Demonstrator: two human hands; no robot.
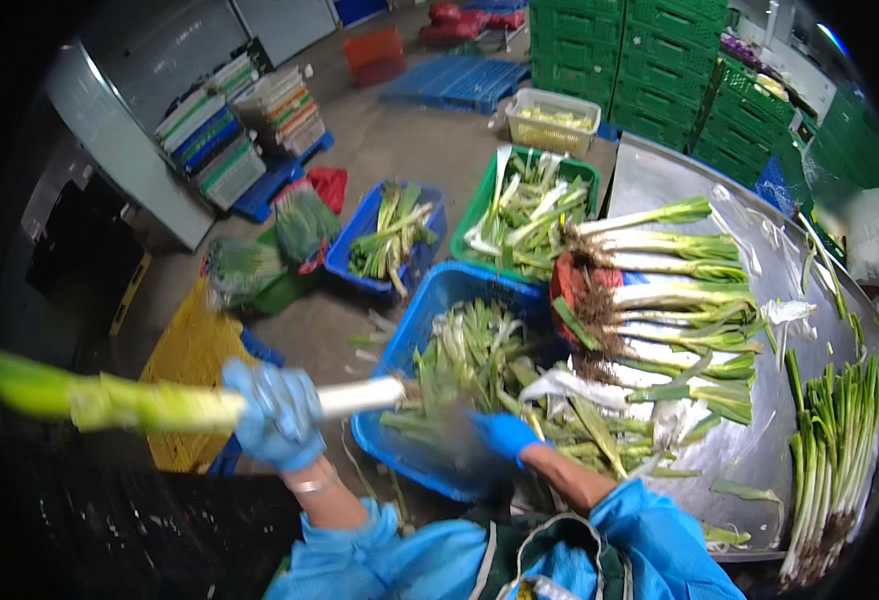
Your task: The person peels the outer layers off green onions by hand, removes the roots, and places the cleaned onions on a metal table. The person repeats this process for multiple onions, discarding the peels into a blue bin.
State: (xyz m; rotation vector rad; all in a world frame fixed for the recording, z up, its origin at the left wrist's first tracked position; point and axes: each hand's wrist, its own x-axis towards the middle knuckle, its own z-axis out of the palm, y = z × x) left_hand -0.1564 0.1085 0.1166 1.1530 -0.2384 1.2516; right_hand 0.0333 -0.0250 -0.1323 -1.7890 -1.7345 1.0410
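My left hand (274,414), in a light blue glove, is closed around the pale shaft of a leek (162,405). The leek lies nearly level, its green end to the left and its root end over a blue plastic tub (384,454). Leek trimmings (477,345) fill much of the tub. My right hand (503,435), in a brighter blue glove, is low over the tub's right side. A dark blur hides its fingertips, so whether it holds something is unclear. Several leeks with soil on their roots (672,294) lie in a row on a metal table (653,169) at right.
A bunch of green onions (833,435) rests on the table's right side. Beyond the tub stand a green crate (463,238) and a smaller blue crate (334,259), both holding leek pieces. Stacked green crates (574,52) rise behind. A yellow pallet (184,360) is at left.
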